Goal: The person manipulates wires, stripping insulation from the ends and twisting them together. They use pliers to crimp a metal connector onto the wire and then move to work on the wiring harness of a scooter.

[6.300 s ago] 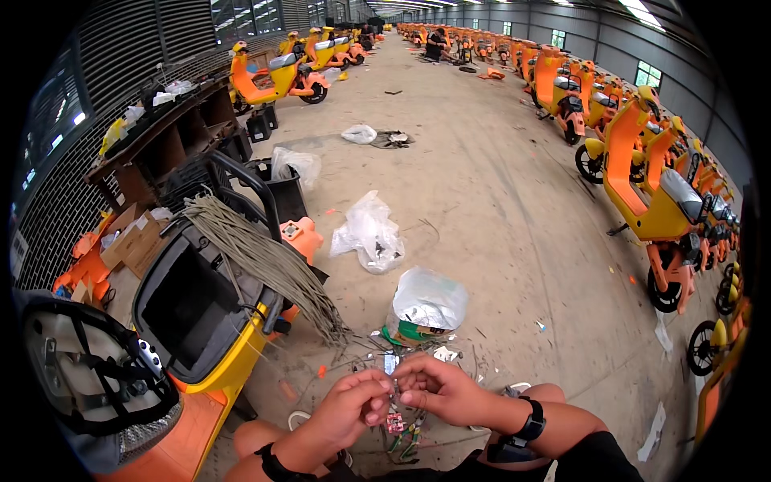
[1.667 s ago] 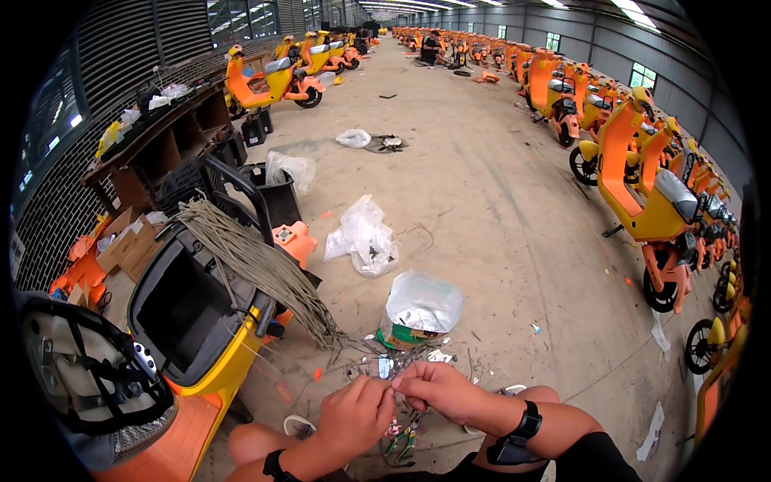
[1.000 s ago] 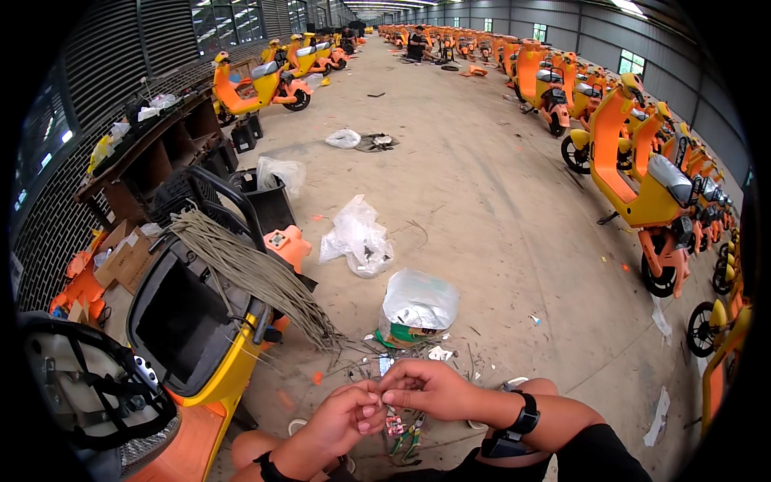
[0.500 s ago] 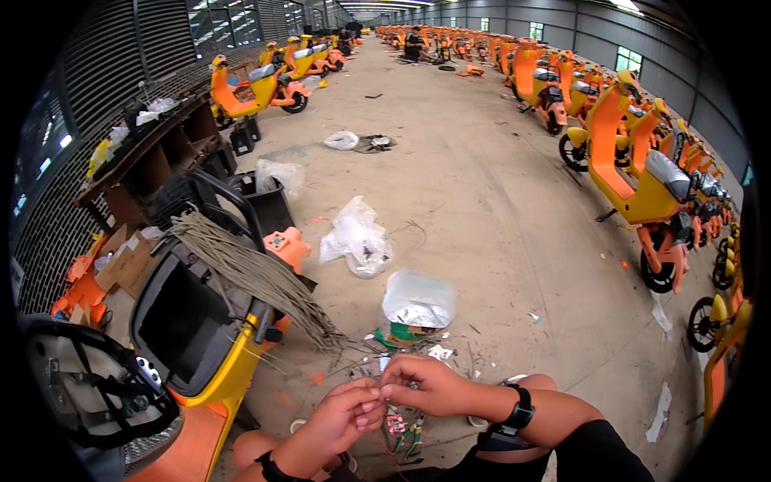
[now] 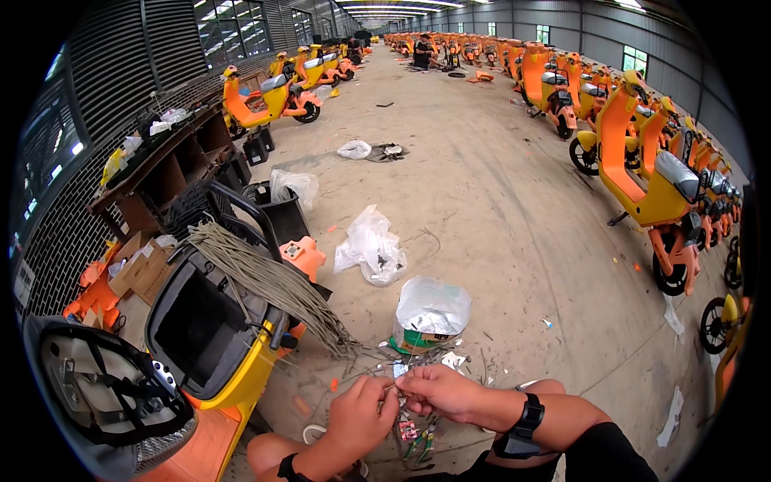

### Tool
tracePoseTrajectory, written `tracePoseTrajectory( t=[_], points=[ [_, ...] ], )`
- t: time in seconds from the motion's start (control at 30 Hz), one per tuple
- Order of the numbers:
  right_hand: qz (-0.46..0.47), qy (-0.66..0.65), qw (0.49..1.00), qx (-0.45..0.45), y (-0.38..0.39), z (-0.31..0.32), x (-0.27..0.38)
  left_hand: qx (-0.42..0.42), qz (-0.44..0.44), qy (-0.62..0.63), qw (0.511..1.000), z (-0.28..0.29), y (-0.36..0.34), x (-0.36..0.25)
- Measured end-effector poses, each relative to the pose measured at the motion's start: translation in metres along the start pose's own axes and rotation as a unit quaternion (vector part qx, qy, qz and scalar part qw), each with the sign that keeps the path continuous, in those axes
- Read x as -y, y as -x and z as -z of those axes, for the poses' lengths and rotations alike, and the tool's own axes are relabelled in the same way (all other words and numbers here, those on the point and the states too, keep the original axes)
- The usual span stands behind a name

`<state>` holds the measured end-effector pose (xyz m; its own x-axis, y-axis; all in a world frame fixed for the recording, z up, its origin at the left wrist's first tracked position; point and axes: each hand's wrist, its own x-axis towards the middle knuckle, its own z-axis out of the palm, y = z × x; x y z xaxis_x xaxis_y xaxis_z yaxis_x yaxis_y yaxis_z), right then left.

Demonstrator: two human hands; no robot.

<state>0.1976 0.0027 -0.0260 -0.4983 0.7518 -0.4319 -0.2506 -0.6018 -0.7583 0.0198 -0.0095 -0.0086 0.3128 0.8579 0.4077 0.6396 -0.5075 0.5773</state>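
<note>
My left hand (image 5: 361,415) and my right hand (image 5: 440,393) meet in front of me, fingertips almost touching. Both are closed in a pinch on a thin wire-like strand (image 5: 391,387), mostly hidden by the fingers. On the floor just below them lie green-handled pliers (image 5: 422,444) and a small red-and-white packet (image 5: 409,431). Beyond my hands stands a round tub (image 5: 418,341) with a green side, a clear plastic bag (image 5: 438,301) bulging from it. To the left, a bundle of grey-green cables (image 5: 273,277) drapes over a yellow scooter's open black storage box (image 5: 201,325).
A helmet (image 5: 104,390) rests upside down on the scooter's orange part at lower left. Plastic bags (image 5: 371,247), black bins (image 5: 281,213) and scraps lie on the concrete floor. Rows of orange-yellow scooters (image 5: 642,173) line the right. A person (image 5: 422,52) sits far off.
The view has shifted a little, so the scene sits further right and slightly lower. My left hand has turned, its back showing more; both hands stay pinched together.
</note>
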Motion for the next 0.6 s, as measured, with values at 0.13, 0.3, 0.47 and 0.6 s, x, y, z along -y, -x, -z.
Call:
tracePoseTrajectory(
  t=[0.13, 0.3, 0.47, 0.6],
  points=[
    [0.016, 0.028, 0.999, -0.012, 0.005, -0.002, 0.005, 0.013, 0.008, -0.003, 1.0, 0.005, -0.004, -0.007],
    [0.032, -0.015, 0.999, -0.002, -0.001, -0.001, 0.006, -0.036, -0.052, -0.026, 0.998, 0.0, -0.004, 0.002],
    [0.028, -0.018, 0.999, 0.008, 0.006, 0.005, -0.002, -0.025, -0.093, -0.068, 0.993, 0.007, -0.007, -0.013],
    [0.078, 0.042, 0.996, 0.018, 0.007, -0.001, 0.001, -0.02, 0.07, 0.133, 0.988, 0.005, -0.003, -0.002]
  ],
)
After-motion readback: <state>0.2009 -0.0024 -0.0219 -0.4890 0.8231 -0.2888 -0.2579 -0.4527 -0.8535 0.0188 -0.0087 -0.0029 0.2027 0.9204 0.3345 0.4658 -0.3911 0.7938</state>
